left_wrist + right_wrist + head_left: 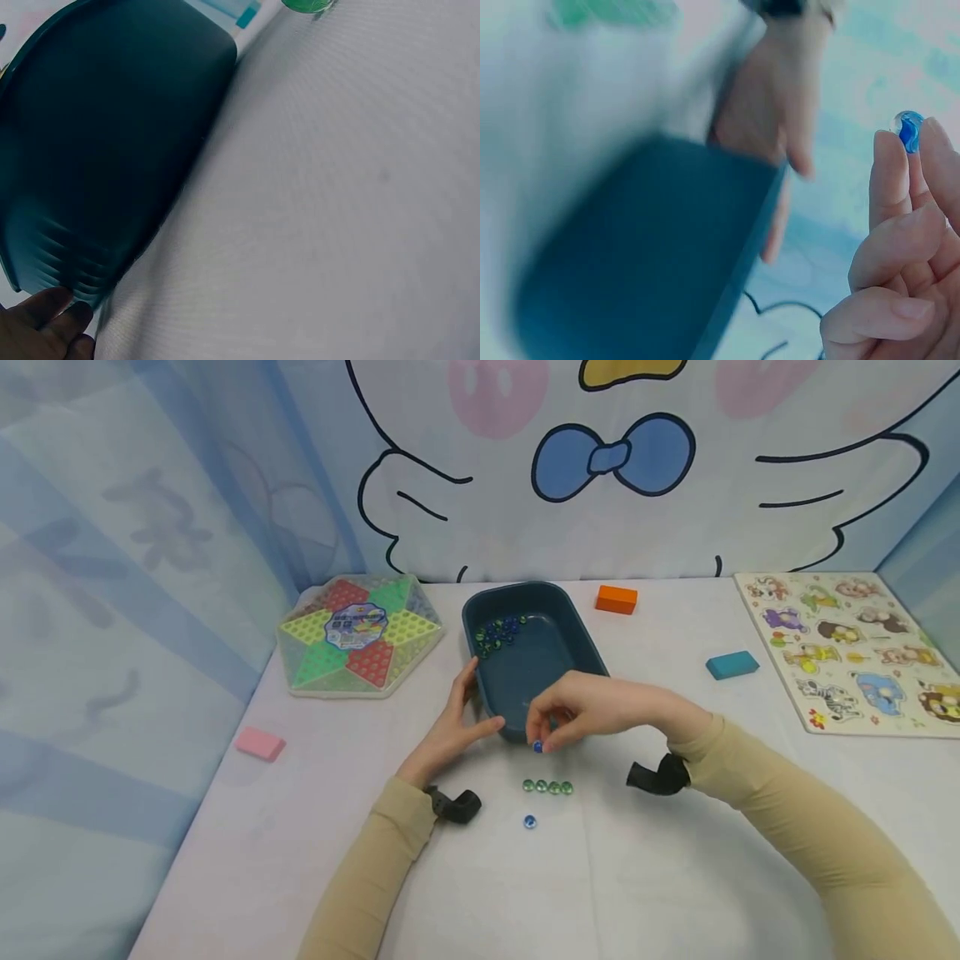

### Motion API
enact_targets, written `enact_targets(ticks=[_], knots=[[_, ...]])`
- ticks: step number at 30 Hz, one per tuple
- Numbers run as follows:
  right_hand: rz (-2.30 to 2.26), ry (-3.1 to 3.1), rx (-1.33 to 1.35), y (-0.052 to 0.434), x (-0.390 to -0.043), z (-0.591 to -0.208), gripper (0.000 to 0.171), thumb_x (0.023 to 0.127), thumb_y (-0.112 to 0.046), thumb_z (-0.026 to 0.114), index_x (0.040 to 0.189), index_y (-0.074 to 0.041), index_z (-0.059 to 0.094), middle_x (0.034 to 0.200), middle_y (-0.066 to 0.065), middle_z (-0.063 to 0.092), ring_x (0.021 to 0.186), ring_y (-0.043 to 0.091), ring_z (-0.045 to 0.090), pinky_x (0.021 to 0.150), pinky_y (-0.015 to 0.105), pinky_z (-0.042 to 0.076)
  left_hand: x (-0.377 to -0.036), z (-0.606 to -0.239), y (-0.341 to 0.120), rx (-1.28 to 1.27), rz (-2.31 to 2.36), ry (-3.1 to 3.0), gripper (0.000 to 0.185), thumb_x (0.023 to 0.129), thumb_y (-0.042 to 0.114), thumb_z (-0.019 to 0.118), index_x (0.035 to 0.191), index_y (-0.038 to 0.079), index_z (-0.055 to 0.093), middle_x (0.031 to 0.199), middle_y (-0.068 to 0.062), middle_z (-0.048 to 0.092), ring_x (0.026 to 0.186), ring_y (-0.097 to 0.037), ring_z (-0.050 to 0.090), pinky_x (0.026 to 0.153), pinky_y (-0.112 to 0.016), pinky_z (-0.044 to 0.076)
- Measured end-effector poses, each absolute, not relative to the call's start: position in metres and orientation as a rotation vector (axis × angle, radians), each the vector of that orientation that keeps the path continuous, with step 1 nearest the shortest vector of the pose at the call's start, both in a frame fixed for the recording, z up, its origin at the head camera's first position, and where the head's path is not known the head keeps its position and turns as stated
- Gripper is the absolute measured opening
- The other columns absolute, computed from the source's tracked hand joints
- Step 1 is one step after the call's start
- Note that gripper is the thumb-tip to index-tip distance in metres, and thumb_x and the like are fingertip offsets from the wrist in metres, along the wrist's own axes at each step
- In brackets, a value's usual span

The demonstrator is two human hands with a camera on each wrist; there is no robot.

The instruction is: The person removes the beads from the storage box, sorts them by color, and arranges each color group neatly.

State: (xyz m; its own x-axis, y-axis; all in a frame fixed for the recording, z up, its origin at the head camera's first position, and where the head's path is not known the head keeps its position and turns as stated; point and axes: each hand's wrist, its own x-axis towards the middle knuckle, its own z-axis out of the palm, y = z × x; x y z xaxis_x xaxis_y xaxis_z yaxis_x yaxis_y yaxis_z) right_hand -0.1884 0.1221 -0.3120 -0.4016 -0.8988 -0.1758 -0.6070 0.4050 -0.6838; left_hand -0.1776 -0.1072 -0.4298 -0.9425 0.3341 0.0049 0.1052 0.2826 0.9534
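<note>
My right hand (588,710) pinches a blue marble (909,131) between thumb and fingertips, just past the near rim of a dark blue plastic basin (532,681). The left hand (450,731) rests against the basin's near left corner, its fingers along the outer wall and its thumb by the near rim. Inside the basin, blue and green marbles (498,633) cluster at the far left. On the table in front lies a short row of several green marbles (554,787). A single blue marble (530,822) lies nearer, below that row's left end.
A star-patterned Chinese checkers board (360,635) lies left of the basin, with a pink block (260,743) nearer. An orange block (617,600) is behind to the right. Farther right are a teal block (732,665) and an animal puzzle board (855,652).
</note>
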Motion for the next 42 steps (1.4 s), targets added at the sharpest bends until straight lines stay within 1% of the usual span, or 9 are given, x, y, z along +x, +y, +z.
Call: enact_targets(ticks=[7, 9, 12, 15, 19, 25, 35, 42], knots=[[-0.645, 2.110, -1.314, 0.128, -0.161, -0.347, 0.012, 0.082, -0.021, 0.070, 0.092, -0.015, 0.070, 0.082, -0.014, 0.064, 0.062, 0.003, 0.047, 0.056, 0.017, 0.042, -0.166, -0.403, -0.104, 0.421, 1.704, 2.332, 0.090, 0.086, 0.012, 0.063, 0.149, 0.015, -0.002, 0.155, -0.015, 0.003, 0.142, -0.030, 0.009, 0.116, -0.043, 0.012], [-0.609, 2.135, -1.319, 0.127, -0.155, -0.355, 0.011, 0.081, -0.020, 0.071, 0.091, -0.016, 0.070, 0.081, -0.013, 0.063, 0.062, 0.001, 0.046, 0.058, 0.016, 0.043, -0.164, -0.400, -0.103, 0.420, 1.701, 2.338, 0.090, 0.086, 0.011, 0.062, 0.149, 0.015, -0.002, 0.155, -0.015, 0.004, 0.142, -0.030, 0.009, 0.116, -0.042, 0.012], [-0.532, 2.190, -1.355, 0.124, -0.146, -0.365, 0.009, 0.080, -0.020, 0.072, 0.088, -0.017, 0.070, 0.080, -0.014, 0.063, 0.067, -0.001, 0.049, 0.063, 0.016, 0.045, -0.163, -0.398, -0.103, 0.421, 1.697, 2.348, 0.089, 0.086, 0.011, 0.062, 0.149, 0.015, -0.002, 0.155, -0.016, 0.004, 0.142, -0.029, 0.009, 0.116, -0.041, 0.012], [-0.452, 2.241, -1.396, 0.119, -0.141, -0.370, 0.007, 0.079, -0.020, 0.073, 0.086, -0.018, 0.070, 0.079, -0.014, 0.063, 0.071, -0.002, 0.052, 0.068, 0.016, 0.046, -0.164, -0.398, -0.103, 0.400, 1.679, 2.355, 0.089, 0.087, 0.012, 0.061, 0.149, 0.018, -0.003, 0.155, -0.013, 0.003, 0.142, -0.028, 0.009, 0.116, -0.040, 0.012], [-0.395, 2.279, -1.396, 0.115, -0.136, -0.373, 0.007, 0.078, -0.021, 0.073, 0.085, -0.019, 0.070, 0.078, -0.014, 0.063, 0.070, -0.001, 0.053, 0.067, 0.017, 0.047, -0.165, -0.400, -0.104, 0.390, 1.671, 2.355, 0.090, 0.087, 0.014, 0.062, 0.149, 0.020, -0.003, 0.155, -0.012, 0.002, 0.143, -0.027, 0.009, 0.116, -0.040, 0.012], [-0.371, 2.304, -1.356, 0.113, -0.133, -0.378, 0.008, 0.078, -0.021, 0.074, 0.084, -0.020, 0.069, 0.076, -0.014, 0.062, 0.069, -0.001, 0.053, 0.065, 0.018, 0.047, -0.166, -0.402, -0.103, 0.401, 1.673, 2.362, 0.089, 0.087, 0.013, 0.061, 0.149, 0.019, -0.002, 0.155, -0.012, 0.004, 0.143, -0.027, 0.009, 0.116, -0.040, 0.012], [-0.353, 2.332, -1.336, 0.111, -0.129, -0.378, 0.012, 0.076, -0.021, 0.075, 0.080, -0.021, 0.063, 0.071, -0.015, 0.057, 0.065, -0.001, 0.050, 0.061, 0.018, 0.044, -0.165, -0.403, -0.103, 0.405, 1.683, 2.346, 0.089, 0.088, 0.012, 0.061, 0.149, 0.020, -0.003, 0.155, -0.011, 0.002, 0.143, -0.026, 0.009, 0.116, -0.040, 0.012], [-0.372, 2.342, -1.328, 0.112, -0.129, -0.379, 0.018, 0.076, -0.022, 0.075, 0.081, -0.021, 0.059, 0.069, -0.015, 0.053, 0.061, 0.000, 0.047, 0.058, 0.018, 0.040, -0.165, -0.402, -0.103, 0.405, 1.684, 2.342, 0.089, 0.088, 0.012, 0.060, 0.149, 0.019, -0.003, 0.155, -0.011, 0.002, 0.143, -0.027, 0.009, 0.116, -0.040, 0.012]])
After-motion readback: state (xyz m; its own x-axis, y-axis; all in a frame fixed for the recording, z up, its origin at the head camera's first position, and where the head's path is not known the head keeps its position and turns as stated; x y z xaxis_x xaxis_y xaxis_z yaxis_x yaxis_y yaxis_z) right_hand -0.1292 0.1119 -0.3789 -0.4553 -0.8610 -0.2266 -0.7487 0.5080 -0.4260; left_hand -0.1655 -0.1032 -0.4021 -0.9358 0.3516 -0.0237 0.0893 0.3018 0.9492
